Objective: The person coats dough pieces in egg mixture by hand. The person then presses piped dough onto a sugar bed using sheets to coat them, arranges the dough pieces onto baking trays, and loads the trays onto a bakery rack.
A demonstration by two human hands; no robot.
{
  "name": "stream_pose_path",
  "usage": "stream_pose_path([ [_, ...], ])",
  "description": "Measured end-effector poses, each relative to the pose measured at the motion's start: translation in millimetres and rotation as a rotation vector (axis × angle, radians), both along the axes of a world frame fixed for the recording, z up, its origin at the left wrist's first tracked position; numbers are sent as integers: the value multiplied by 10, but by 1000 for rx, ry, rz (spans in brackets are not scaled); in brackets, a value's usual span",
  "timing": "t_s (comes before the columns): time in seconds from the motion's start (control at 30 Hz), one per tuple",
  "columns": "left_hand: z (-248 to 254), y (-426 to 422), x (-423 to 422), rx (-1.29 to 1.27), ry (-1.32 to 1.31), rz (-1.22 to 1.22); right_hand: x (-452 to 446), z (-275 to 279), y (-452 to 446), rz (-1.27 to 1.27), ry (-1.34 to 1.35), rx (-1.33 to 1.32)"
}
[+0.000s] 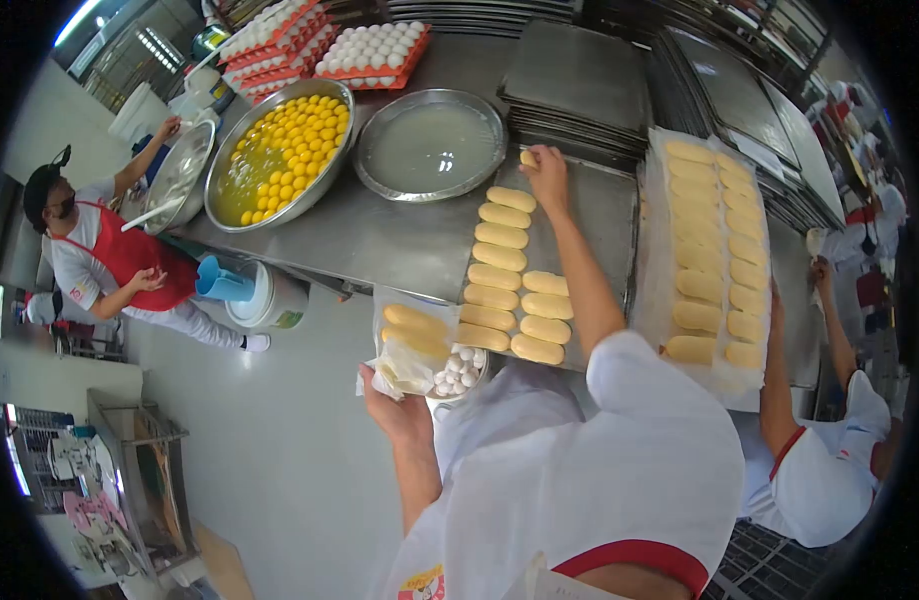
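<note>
My right hand [550, 182] reaches over a metal tray [600, 215], its fingers pinched on an oblong yellow dough piece [528, 158], mostly hidden by the fingers. Below it on the tray, similar dough pieces [503, 236] lie in a long column at the left and a shorter column beside it. Down at the tray's near left corner, my left hand [395, 405] is closed around crumpled white paper [405, 372]. More oblong pieces [417, 322] rest on that paper, partly covered by a fold. Under it shows a bowl of cracked eggshells [460, 372].
A paper-lined tray of dough pieces [697, 245] stands at right, near a co-worker's arm [777, 370]. Behind are a bowl of yolks [295, 150], a pan of clear liquid [433, 145], egg cartons [375, 55] and stacked trays [577, 75]. Another person [120, 250] stands at left by a bucket [270, 295].
</note>
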State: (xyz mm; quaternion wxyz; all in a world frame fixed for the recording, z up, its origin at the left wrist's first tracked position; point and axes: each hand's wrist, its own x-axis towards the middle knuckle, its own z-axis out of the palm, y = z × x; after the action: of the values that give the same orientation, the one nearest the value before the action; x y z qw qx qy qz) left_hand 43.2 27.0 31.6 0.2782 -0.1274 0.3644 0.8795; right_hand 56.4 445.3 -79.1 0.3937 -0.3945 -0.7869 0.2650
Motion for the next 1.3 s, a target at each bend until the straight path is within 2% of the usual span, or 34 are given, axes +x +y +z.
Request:
stream_pose_path([
  [0.03,3,-20,-5,-4,1,12,-89,-134,96,12,1,-4],
  [0.1,11,-57,-25,6,-52,14,-223,-266,150,169,-203,83],
  [0.13,-9,-72,-42,4,-51,24,-207,-251,155,145,-366,18],
  [0.2,-129,-102,-43,-241,19,-25,-154,-299,172,88,-390,39],
  [0.23,-205,-96,-44,-246,14,5,-118,-336,223,29,-410,58],
  [0.27,-292,-87,-69,-250,37,-65,-114,-646,499,125,-452,95],
  [0.33,-530,-193,-81,-193,41,-83,-57,-954,618,170,-213,190],
  [0.37,-650,-182,-71,-109,37,-40,-21,-566,417,320,-210,62],
  [0.4,-642,-113,-52,-96,5,-2,-25,-482,410,480,-215,44],
  [0.43,-616,-30,-67,-72,-29,21,-57,-570,482,506,-200,44],
  [0.5,-468,21,-137,-144,-86,-58,-44,-514,432,410,-344,67],
  [0.57,-320,22,-141,-199,-69,-45,17,-171,-74,21,-416,347],
  [0.63,-272,68,-192,-250,-51,-54,98,-138,-150,225,-71,24],
  [0.7,-265,66,-207,-266,-59,-82,132,179,-841,508,-82,-311],
  [0.73,-292,77,-213,-268,-59,-78,96,216,-1254,745,3,-383],
  [0.77,-344,100,-199,-256,-1,-95,109,518,-1737,886,-39,-493],
  [0.83,-361,153,-173,-245,64,-118,27,758,-2276,1096,-26,-418],
  [0.87,-323,203,-156,-352,132,-90,4,740,-2360,1095,-21,-409],
  [0.9,-286,238,-151,-457,198,-60,-22,658,-2434,1066,14,-549],
  [0.93,-273,240,-141,-449,231,-76,-10,578,-2449,1031,49,-686],
  [1.03,-303,225,-134,-399,214,-98,42,511,-2412,1063,103,-691],
  [1.1,-279,210,-124,-379,224,-136,57,472,-2424,1038,111,-791],
  [1.17,-248,231,-99,-544,214,-156,95,458,-2440,993,63,-941],
  [1.2,-318,222,-110,-537,214,-171,112,461,-2436,977,64,-936],
  [1.27,-522,175,-151,-346,89,-230,143,464,-2424,1001,110,-995],
  [1.3,-475,177,-146,-344,87,-251,151,444,-2403,979,115,-994],
])
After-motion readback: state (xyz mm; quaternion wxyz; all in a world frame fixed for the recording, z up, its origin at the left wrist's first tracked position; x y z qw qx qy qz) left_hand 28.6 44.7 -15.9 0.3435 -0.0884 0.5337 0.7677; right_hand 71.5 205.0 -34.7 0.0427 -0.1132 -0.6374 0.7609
